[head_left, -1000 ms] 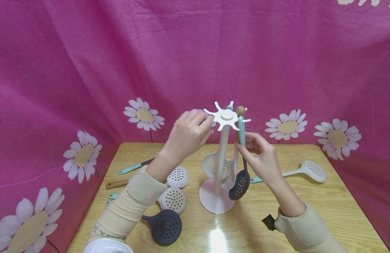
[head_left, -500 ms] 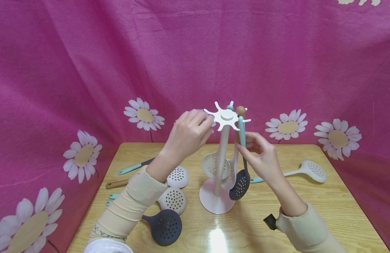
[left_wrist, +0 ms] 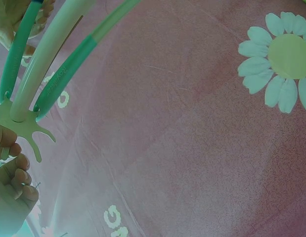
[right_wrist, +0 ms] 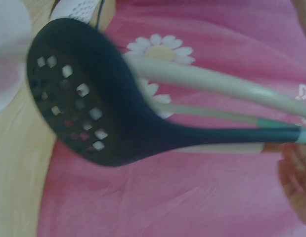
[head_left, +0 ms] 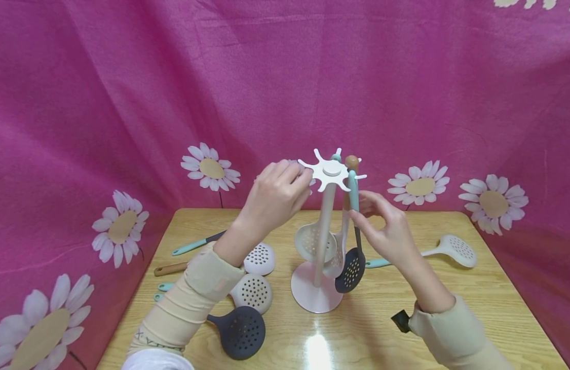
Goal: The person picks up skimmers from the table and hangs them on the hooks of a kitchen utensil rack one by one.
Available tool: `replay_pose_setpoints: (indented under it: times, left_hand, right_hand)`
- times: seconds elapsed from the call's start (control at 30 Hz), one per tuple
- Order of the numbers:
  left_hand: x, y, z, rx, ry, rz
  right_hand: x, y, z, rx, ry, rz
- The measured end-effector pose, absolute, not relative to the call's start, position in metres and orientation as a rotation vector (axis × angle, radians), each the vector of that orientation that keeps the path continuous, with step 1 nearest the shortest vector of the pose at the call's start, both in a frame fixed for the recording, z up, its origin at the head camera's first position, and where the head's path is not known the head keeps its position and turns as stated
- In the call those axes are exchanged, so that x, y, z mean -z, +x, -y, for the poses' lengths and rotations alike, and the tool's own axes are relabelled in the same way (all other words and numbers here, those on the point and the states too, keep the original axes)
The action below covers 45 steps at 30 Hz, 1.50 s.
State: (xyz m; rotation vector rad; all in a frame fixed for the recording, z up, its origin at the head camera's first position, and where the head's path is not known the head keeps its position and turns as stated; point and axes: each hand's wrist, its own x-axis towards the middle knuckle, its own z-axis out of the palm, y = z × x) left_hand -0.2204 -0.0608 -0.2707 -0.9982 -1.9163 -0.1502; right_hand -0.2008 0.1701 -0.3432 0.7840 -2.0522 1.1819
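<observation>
My left hand [head_left: 278,192] pinches one hook arm of the white star-shaped top [head_left: 332,169] of a utensil rack; the fingertips and hook arm also show in the left wrist view. A dark slotted skimmer [head_left: 350,271] hangs by its teal handle [head_left: 353,192] from the rack's right side. My right hand [head_left: 388,223] is beside that handle, thumb tip right at it and fingers loosely bent behind. In the right wrist view the dark skimmer [right_wrist: 78,94] fills much of the picture. Further back hang a ladle-shaped cream utensil [head_left: 308,241] and a pale slotted one with a wooden handle [head_left: 352,163].
The rack's round pale base [head_left: 317,303] stands on the wooden table [head_left: 386,339]. To the left lie several utensils, among them a dark skimmer [head_left: 242,333], a cream one [head_left: 252,293] and a white one [head_left: 259,258]. A white skimmer [head_left: 458,251] lies at right.
My right hand has slid slightly to the right, its thumb drawing back across the teal handle, while the hanging skimmer stays put. The left hand has not moved.
</observation>
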Motion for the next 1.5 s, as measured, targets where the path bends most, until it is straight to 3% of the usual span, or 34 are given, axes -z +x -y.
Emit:
replay_pose_setpoints:
  times: [0.23,0.73,1.5]
  left_hand:
    - [0.271,-0.221,0.061,0.148,-0.996,1.907]
    - [0.271,-0.221,0.060,0.145,-1.000,1.916]
    - [0.271,-0.220,0.061,0.160,-0.995,1.910]
  right_hand:
    - [0.366,-0.223,-0.188,-1.061,0.895,1.835]
    - [0.427,-0.258,-0.231,-0.792,0.706,1.963]
    - [0.521,-0.258,-0.286,-0.419,0.435,2.810]
